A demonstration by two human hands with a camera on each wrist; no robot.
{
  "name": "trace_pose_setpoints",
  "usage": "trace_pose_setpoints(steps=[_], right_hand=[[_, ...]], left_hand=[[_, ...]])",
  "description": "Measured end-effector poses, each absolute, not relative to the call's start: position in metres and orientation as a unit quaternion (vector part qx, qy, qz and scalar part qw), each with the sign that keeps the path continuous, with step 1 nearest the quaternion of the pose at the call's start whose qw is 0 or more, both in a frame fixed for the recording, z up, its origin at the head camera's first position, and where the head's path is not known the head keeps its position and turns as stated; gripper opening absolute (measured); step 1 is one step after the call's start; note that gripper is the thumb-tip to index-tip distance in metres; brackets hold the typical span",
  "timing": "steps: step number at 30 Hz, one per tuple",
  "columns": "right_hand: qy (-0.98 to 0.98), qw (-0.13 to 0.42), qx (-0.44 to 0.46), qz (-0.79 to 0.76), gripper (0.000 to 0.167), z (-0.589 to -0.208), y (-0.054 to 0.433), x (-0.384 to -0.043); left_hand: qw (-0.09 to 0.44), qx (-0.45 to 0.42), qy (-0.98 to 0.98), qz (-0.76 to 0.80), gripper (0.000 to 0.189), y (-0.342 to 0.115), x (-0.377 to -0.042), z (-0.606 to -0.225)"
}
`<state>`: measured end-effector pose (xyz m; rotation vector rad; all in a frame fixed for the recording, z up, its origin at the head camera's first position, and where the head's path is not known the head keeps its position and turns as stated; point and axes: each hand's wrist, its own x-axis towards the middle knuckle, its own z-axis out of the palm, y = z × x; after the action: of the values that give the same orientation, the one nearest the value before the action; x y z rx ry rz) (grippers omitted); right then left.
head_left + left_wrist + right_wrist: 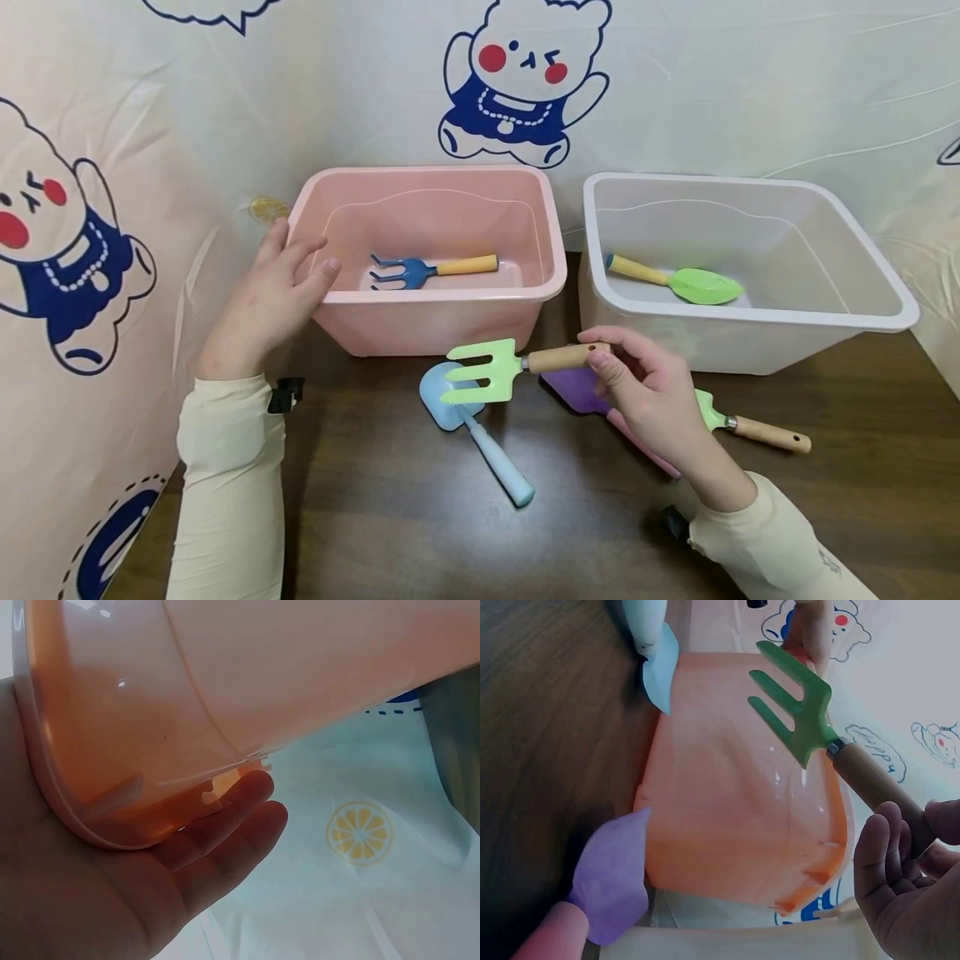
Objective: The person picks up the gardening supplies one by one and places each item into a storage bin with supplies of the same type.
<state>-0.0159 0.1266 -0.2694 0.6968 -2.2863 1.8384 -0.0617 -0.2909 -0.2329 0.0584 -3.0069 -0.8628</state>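
Over the bench (375, 533), just in front of the pink bin (442, 321), a green fork (506, 367) hangs from the right hand (648, 387): thumb and fingers pinch the end of its wooden handle. Fork's 3 tines point left in the head view, handle end right; long axis runs near level across the view, handle end a bit higher. Right wrist view has it diagonal, tines upper left, handle lower right, tool clear of the bench. Left hand (273, 296) rests on the pink bin's left rim, fingers loosely spread, thumb apart from them. Inside that bin: blue rake (450, 267), tines left, yellow handle right. White bin (675, 337) stands to the right, holding a green trowel (701, 286), blade right, yellow handle left. On the bench, light-blue shovel (490, 448) has its head toward the pink bin and partly behind the fork, handle angled down right. Purple trowel (585, 396) is partly behind the right hand, blade up left, pink handle down right. 1 more green tool (772, 435) with a wooden handle pointing right; head mostly hidden by the right hand, can't tell its type.
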Motion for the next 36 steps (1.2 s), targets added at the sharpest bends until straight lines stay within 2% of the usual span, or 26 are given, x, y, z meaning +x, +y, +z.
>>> trace_pose_setpoints(steps=[4,12,22,36], right_hand=[[-0.766,0.044,0.219,0.603,0.017,-0.27,0.123,-0.014],[-0.775,0.047,0.205,0.597,0.017,-0.27,0.124,-0.012],[-0.749,0.1,0.241,0.609,0.017,-0.268,0.129,-0.02],[-0.678,0.091,0.215,0.697,0.015,-0.256,0.143,-0.027]], left_hand=[[0.008,0.02,-0.96,-0.279,0.072,-0.291,-0.061,-0.232],[0.011,0.017,-0.959,-0.281,0.072,-0.289,-0.061,-0.231],[0.013,0.018,-0.96,-0.28,0.072,-0.29,-0.06,-0.232],[0.008,0.017,-0.961,-0.276,0.073,-0.29,-0.06,-0.232]])
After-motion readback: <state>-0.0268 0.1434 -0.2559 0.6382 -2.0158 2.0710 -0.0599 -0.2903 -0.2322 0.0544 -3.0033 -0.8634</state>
